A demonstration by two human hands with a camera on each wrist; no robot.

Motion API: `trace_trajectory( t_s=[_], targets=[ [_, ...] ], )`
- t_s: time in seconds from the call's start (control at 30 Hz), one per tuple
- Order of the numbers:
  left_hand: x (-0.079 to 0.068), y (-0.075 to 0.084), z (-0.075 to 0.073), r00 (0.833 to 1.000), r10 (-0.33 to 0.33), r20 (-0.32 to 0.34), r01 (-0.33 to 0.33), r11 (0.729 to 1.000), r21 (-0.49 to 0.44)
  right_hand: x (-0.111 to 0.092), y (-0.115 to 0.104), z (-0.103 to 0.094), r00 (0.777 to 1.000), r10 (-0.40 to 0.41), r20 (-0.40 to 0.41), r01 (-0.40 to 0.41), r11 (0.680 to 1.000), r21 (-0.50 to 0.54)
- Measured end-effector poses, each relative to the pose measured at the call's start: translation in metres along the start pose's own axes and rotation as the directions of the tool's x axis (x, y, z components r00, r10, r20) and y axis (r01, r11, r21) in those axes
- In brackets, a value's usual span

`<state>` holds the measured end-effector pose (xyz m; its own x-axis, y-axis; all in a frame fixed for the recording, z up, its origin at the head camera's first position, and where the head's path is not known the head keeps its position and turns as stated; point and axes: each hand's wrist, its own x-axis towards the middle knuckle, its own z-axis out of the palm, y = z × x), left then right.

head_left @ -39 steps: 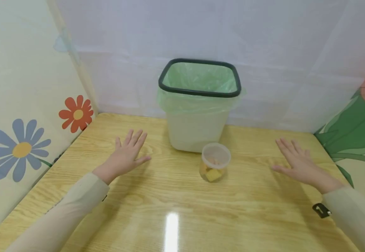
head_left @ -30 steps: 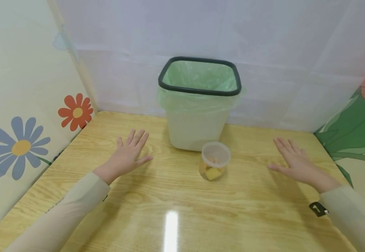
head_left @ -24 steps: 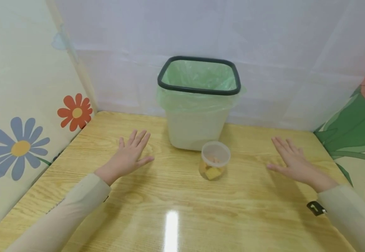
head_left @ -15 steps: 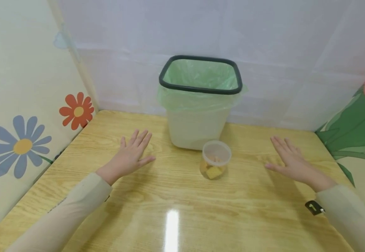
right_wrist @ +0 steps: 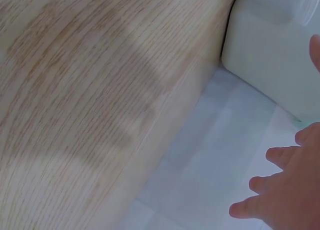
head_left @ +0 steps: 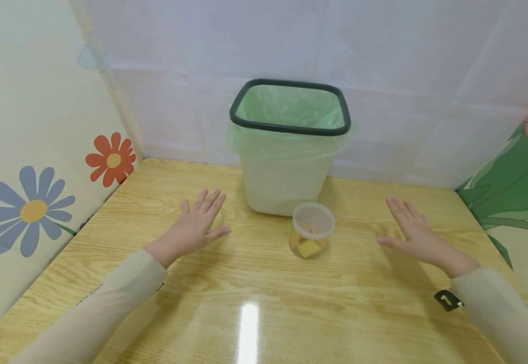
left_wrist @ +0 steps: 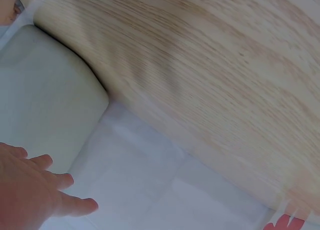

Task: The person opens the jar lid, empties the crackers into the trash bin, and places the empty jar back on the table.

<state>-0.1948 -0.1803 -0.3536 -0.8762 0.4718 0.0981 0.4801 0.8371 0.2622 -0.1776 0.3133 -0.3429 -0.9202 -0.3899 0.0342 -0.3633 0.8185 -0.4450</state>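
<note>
A small clear plastic tub [head_left: 313, 222] stands on the wooden table, with yellow and orange pieces [head_left: 309, 247] in its lower part. Right behind it is a white trash bin [head_left: 282, 184] with a black rim and a green bag liner [head_left: 291, 146] folded over the outside. My left hand [head_left: 191, 230], fingers spread, hovers over the table left of the tub and holds nothing. On the other side my right hand [head_left: 416, 235] also hovers with straight fingers, nothing in it. Both wrist views show spread fingers near the bin's lower body.
The wood-grain table [head_left: 273, 278] reaches back to a white cloth wall [head_left: 382, 76] behind the bin. Flower-printed panels [head_left: 32, 121] flank it on the left and right. A black tag [head_left: 448, 300] hangs at the right sleeve.
Both hands have drifted slowly inward toward the tub, the left one to the right and the right one to the left. Tub and bin stay in place on the table.
</note>
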Motion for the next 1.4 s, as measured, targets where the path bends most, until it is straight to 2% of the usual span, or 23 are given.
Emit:
trace_trajectory(
  t_s=[0.57, 0.9, 1.13, 1.4],
  targets=[
    [0.006, 0.008, 0.007, 0.999, 0.034, 0.029, -0.033, 0.998, -0.057, 0.006, -0.007, 0.009, 1.0, -0.016, -0.005, 0.016, 0.998, 0.064],
    [0.009, 0.015, 0.013, 0.999, 0.032, 0.036, -0.028, 0.994, -0.105, 0.009, -0.011, 0.013, 1.0, -0.014, 0.025, 0.009, 0.983, 0.181],
    [0.009, 0.018, 0.015, 0.998, 0.037, 0.046, -0.031, 0.991, -0.127, 0.012, -0.013, 0.018, 0.999, -0.049, 0.014, 0.045, 0.98, 0.191],
    [0.01, 0.021, 0.017, 0.998, 0.044, 0.048, -0.038, 0.992, -0.121, 0.014, -0.015, 0.022, 0.999, -0.041, 0.013, 0.039, 0.985, 0.167]
  ],
)
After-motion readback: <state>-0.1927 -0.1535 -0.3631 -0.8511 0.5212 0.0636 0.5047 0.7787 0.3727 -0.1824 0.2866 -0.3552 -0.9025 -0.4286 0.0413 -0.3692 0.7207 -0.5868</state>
